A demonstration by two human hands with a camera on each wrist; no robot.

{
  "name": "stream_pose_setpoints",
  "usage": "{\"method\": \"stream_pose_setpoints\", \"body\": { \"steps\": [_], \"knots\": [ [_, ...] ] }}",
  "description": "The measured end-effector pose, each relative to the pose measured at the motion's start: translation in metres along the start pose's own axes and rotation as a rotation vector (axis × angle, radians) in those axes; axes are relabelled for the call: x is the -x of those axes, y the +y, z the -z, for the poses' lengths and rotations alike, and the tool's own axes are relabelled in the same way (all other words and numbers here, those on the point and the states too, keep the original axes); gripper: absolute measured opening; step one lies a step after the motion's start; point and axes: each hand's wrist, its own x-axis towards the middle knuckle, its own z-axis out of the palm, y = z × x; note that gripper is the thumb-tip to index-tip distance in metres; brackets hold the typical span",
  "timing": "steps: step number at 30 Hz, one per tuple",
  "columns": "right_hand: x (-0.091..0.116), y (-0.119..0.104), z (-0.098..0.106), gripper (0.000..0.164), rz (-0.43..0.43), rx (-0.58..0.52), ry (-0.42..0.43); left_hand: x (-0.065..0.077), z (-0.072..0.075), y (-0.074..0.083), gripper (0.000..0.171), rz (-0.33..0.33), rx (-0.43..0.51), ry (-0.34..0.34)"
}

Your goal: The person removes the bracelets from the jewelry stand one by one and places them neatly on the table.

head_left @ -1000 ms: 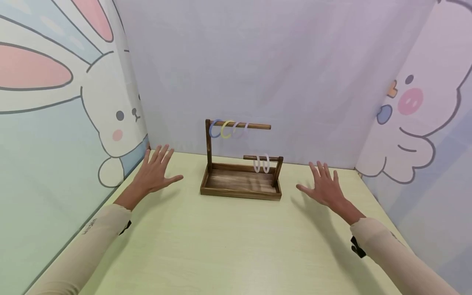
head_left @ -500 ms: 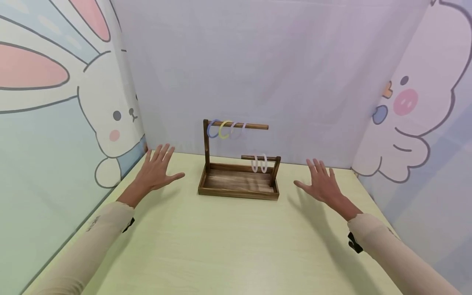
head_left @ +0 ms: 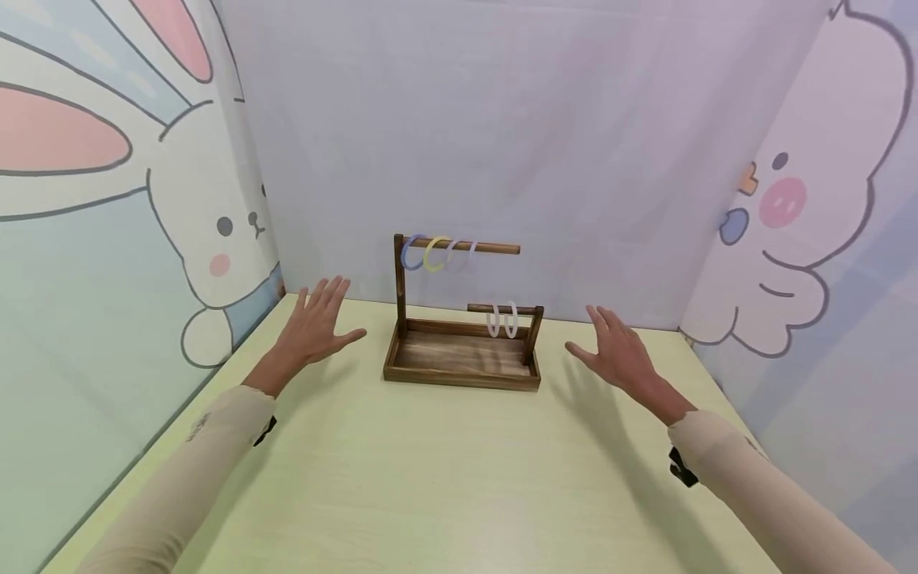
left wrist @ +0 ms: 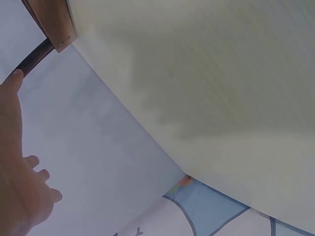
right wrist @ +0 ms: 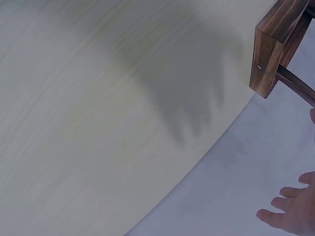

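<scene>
A dark wooden stand (head_left: 461,379) with a tray base and two bars rests towards the back of the table. On its upper bar hang a blue ring (head_left: 405,255), a yellow ring (head_left: 427,258) and pale lilac rings (head_left: 472,252). Two white rings (head_left: 514,320) hang from the lower bar. My left hand (head_left: 310,328) hovers left of the stand, fingers extended and thumb pointing towards it. To the right, my right hand (head_left: 622,359) is held over the table in a similar way. Neither hand touches anything. Both wrist views show spread fingers and a corner of the stand.
A pale yellow-green table (head_left: 430,478) spreads under both arms. Behind the stand hangs a plain pale backdrop (head_left: 459,143). Side walls carry a cartoon rabbit (head_left: 208,191) at left and a white cartoon animal (head_left: 810,215) at right.
My left hand has moved a little to the right, closer to the stand. My right hand has shifted slightly left and turned somewhat. The view has also drifted slightly; the rings hang as before.
</scene>
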Motion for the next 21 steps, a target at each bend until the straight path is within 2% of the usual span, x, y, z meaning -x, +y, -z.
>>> {"method": "stream_pose_setpoints", "body": {
  "steps": [10, 21],
  "knots": [
    [-0.01, -0.017, 0.005, 0.081, 0.016, -0.004, 0.019, -0.011, -0.001, 0.007, 0.101, -0.035, 0.058, 0.019],
    [-0.018, -0.036, 0.007, 0.073, 0.043, -0.028, 0.072, -0.03, -0.002, 0.027, 0.1, -0.06, 0.106, 0.037]
  ]
}}
